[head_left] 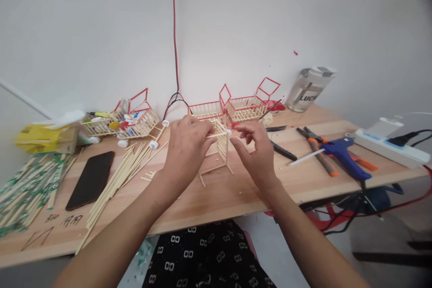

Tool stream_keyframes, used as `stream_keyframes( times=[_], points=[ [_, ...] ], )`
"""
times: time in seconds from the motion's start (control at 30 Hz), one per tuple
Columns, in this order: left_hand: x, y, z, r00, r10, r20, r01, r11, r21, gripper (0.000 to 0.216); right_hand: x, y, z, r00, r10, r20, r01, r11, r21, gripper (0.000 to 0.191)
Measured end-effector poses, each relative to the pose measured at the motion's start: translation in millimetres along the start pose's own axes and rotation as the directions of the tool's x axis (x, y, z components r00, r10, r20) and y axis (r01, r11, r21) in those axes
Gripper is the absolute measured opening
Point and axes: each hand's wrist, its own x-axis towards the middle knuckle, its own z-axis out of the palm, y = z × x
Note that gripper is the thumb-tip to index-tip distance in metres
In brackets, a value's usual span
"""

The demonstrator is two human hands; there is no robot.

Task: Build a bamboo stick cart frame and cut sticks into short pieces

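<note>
A small cart frame of thin bamboo sticks [222,153] stands tilted on the table between my hands. My left hand [187,146] pinches it near the top, thumb and fingers closed on a stick. At that stick's right end is a small white round piece [229,132]. Just right of it, my right hand [254,150] has its fingers curled loosely, the thumb apart from the forefinger. A small red spot [235,124] shows by its fingertips; whether it is touched I cannot tell. Behind stand red-rimmed stick carts [248,107].
Loose sticks [116,177], a black phone [90,181] and wrapped chopsticks [32,189] lie left. Filled carts [138,123] stand at the back left. On the right are a blue glue gun [346,155], pliers [319,153], a power strip [391,146] and a clear jar [308,90].
</note>
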Motion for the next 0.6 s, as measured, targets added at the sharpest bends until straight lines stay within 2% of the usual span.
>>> stream_keyframes(
  times=[0.23, 0.43, 0.6],
  points=[
    [-3.0, 0.3, -2.8, 1.0, -0.019, 0.019, 0.019, 1.0, -0.003, 0.015, 8.1, -11.4, -2.7, 0.991, -0.13, 0.028, 0.132, 0.989, -0.066, 0.015],
    [-4.3, 1.4, -3.7, 0.999, -0.048, 0.01, 0.048, 0.999, -0.016, 0.016, 18.7, -28.1, 0.9, 0.946, -0.276, 0.169, 0.311, 0.921, -0.234, 0.012],
    [-3.8, 4.0, -3.7, 0.999, -0.052, 0.006, 0.052, 0.998, -0.046, 0.02, 23.2, -27.8, 5.6, 0.9, -0.336, 0.277, 0.418, 0.848, -0.327, 0.016]
  ],
)
